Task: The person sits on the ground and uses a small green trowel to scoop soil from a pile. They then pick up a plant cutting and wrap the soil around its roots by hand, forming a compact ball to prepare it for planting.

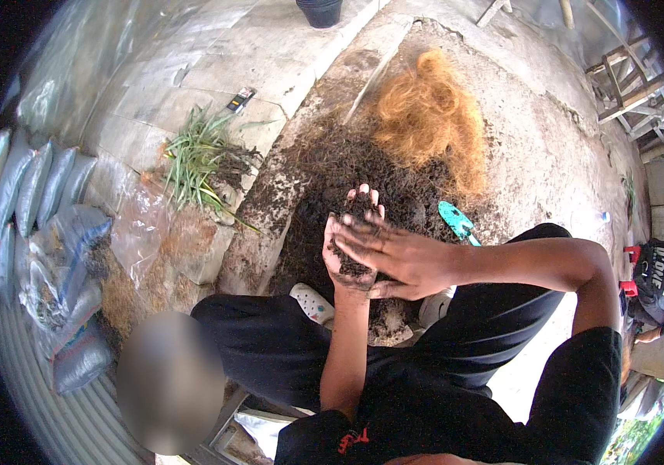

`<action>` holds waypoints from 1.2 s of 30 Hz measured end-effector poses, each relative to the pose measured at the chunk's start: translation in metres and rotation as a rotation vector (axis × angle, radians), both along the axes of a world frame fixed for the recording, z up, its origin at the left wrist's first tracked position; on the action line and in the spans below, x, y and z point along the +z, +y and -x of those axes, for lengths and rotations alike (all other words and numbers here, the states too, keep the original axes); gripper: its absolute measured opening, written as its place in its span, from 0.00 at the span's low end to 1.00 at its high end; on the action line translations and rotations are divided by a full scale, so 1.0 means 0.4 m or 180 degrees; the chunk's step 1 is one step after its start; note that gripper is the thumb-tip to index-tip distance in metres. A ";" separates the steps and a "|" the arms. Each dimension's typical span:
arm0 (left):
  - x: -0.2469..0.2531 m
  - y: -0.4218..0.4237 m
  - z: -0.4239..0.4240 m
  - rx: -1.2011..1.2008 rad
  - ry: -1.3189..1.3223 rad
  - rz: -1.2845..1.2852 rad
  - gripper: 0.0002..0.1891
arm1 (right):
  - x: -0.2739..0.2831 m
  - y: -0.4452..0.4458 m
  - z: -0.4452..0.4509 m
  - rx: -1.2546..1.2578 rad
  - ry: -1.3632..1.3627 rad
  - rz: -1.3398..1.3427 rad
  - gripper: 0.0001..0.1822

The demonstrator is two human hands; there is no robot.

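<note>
Dark soil [354, 264] lies heaped in my left hand [332, 250], which is turned palm up with its fingers pointing away from me. Across it from the right comes my right hand [393, 253], its soil-stained fingers spread over the handful. Both hands are above a pile of dark soil [402, 186] on the ground between my feet. Beyond the pile rests a tangle of orange-brown fibre [436, 116]. A turquoise hand trowel [454, 219] lies at the right edge of the soil.
Uprooted long-leaved plants [198, 154] lie on the left, near clear plastic [137, 232] and stacked filled bags [35, 186]. A black pot [320, 11] stands at the far edge. Wooden frames [637, 96] are at the upper right; another person [660, 285] is at far right.
</note>
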State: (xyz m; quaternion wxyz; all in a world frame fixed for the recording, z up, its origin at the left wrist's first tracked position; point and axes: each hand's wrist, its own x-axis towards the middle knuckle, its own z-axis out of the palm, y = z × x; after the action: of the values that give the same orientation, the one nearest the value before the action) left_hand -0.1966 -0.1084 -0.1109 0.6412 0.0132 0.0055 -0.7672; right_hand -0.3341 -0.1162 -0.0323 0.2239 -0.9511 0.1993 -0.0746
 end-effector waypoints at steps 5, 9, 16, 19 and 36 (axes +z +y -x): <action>0.009 0.011 -0.005 0.0192 -0.0325 0.0256 0.27 | 0.033 -0.031 0.014 -0.0060 0.0040 0.0436 0.47; 0.012 -0.009 -0.012 -0.0149 0.0188 -0.0124 0.27 | -0.011 -0.012 0.024 0.0322 0.0609 0.0645 0.49; 0.030 -0.011 -0.012 -0.0141 0.0315 -0.0037 0.27 | 0.028 -0.019 0.024 0.0014 0.0051 0.0464 0.49; 0.007 -0.012 -0.021 -0.0173 0.0147 -0.0091 0.27 | 0.005 -0.020 0.024 0.0315 0.0411 0.0504 0.47; 0.022 -0.003 -0.004 -0.0251 0.0164 -0.0039 0.27 | -0.008 -0.030 0.029 -0.0094 0.0485 0.0842 0.47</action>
State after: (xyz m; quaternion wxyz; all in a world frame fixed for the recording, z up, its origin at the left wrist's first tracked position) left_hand -0.1951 -0.1094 -0.1020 0.6100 -0.0025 0.0262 -0.7920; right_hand -0.3458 -0.1281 -0.0355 0.0797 -0.9722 0.2180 -0.0311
